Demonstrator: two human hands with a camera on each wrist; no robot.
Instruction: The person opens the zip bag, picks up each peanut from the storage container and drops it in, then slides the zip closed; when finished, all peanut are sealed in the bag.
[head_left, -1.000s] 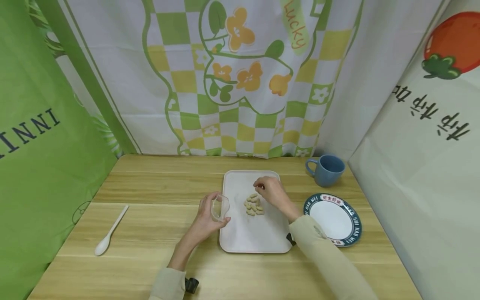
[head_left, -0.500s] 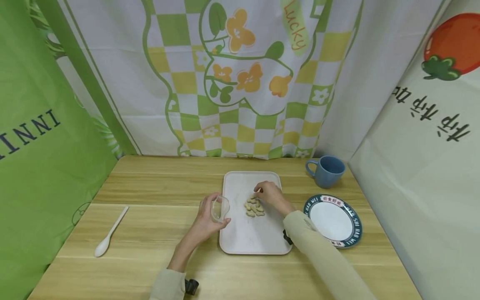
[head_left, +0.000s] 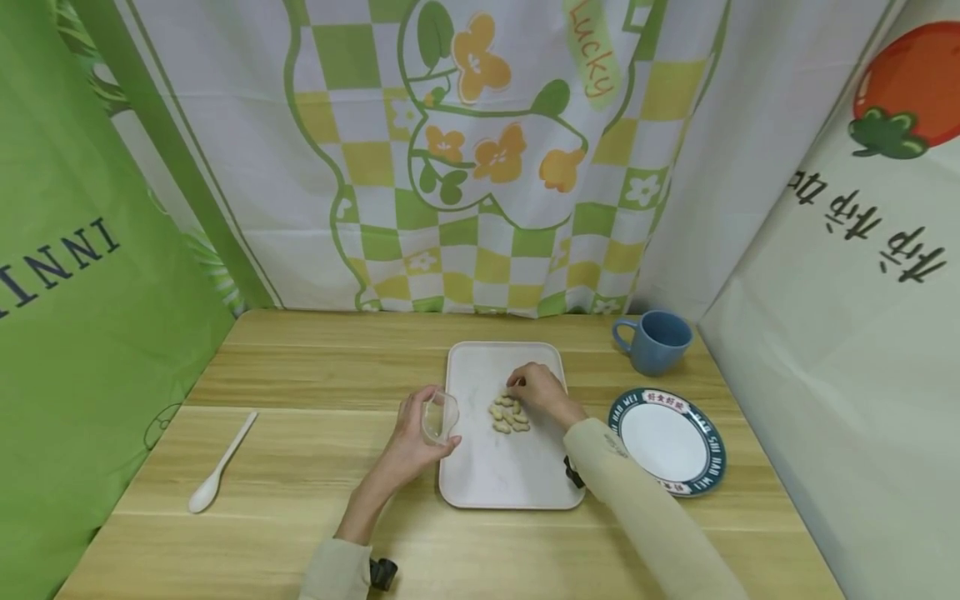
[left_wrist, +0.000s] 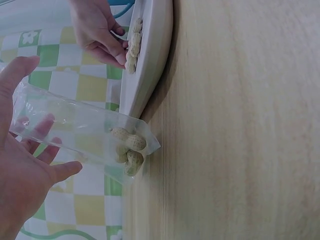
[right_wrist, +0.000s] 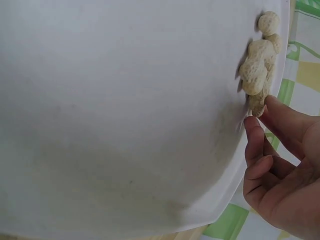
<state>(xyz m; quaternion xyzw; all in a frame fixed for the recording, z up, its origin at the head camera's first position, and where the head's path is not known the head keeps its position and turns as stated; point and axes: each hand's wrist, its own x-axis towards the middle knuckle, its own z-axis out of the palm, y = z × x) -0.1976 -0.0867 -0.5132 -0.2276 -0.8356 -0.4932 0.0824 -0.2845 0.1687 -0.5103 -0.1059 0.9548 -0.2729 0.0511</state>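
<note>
My left hand (head_left: 411,432) holds a clear plastic bag (left_wrist: 85,125) beside the left edge of the white tray (head_left: 510,475), thumb and fingers spread around its mouth. Several unshelled peanuts (left_wrist: 135,142) lie at the bottom of that bag. Over the tray, my right hand (head_left: 542,388) reaches to the far side of a small pile of peanuts (head_left: 510,417). In the right wrist view its thumb and index finger pinch the end of one peanut (right_wrist: 257,106), which sits against others on the tray.
A white spoon (head_left: 217,471) lies on the wooden table (head_left: 322,367) at the left. To the right of the tray are a plate (head_left: 663,442) with a dark green rim and, behind it, a blue mug (head_left: 660,346). Printed curtains (head_left: 480,250) hang around the table.
My right hand has come down from above the tray to the far side of the peanut pile, and its fingers have closed on a peanut. The left hand and bag have stayed put.
</note>
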